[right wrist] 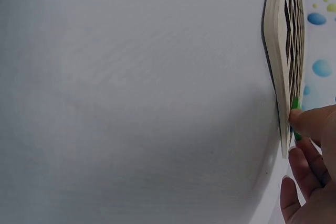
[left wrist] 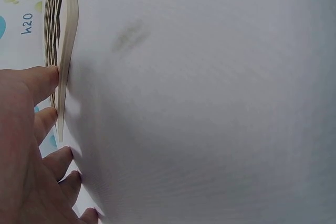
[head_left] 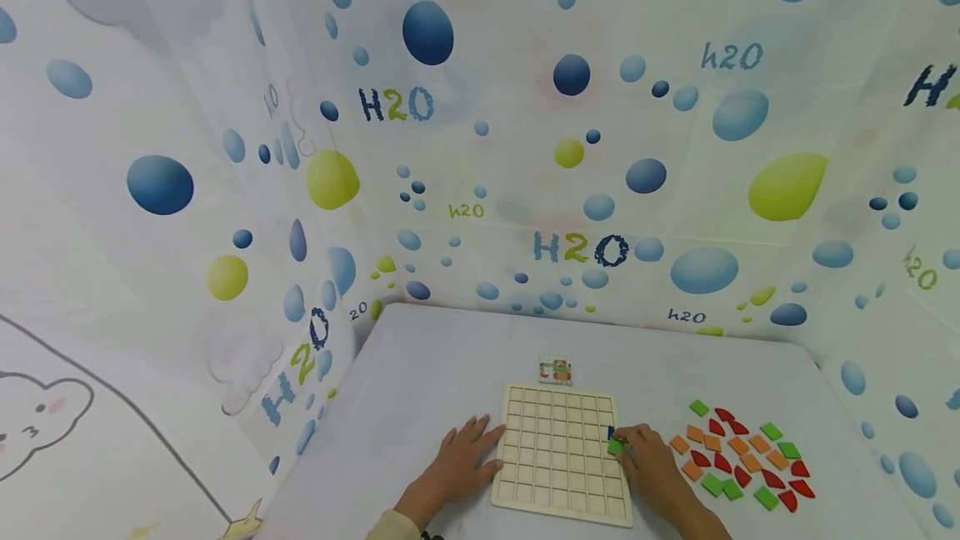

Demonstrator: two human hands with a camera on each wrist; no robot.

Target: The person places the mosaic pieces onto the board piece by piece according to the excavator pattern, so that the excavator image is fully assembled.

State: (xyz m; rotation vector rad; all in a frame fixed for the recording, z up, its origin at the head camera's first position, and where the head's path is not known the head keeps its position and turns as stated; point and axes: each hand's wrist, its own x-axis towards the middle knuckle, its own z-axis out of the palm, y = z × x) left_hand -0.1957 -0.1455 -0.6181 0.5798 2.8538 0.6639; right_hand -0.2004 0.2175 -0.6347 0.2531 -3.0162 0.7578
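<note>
A pale wooden grid board [head_left: 558, 450] lies on the white table, its square cells divided by raised strips. At its left edge my left hand [head_left: 463, 458] rests with fingers spread, thumb and fingertip touching the side; the left wrist view shows the thumb and fingers [left wrist: 46, 80] against the rim. Over the right edge, my right hand [head_left: 651, 465] pinches a green square tile [head_left: 616, 446]. In the right wrist view, this green tile [right wrist: 295, 103] is partly hidden by the thumb. Beside it a small dark blue piece [head_left: 611, 432] shows at the board's right column, partly covered by fingers.
Right of the board lie loose orange square tiles [head_left: 751, 462], green tiles [head_left: 767, 497] and red curved pieces [head_left: 802, 488]. A small patterned card [head_left: 555, 370] sits just beyond the board's far edge. A printed curtain [head_left: 525, 165] stands behind the table.
</note>
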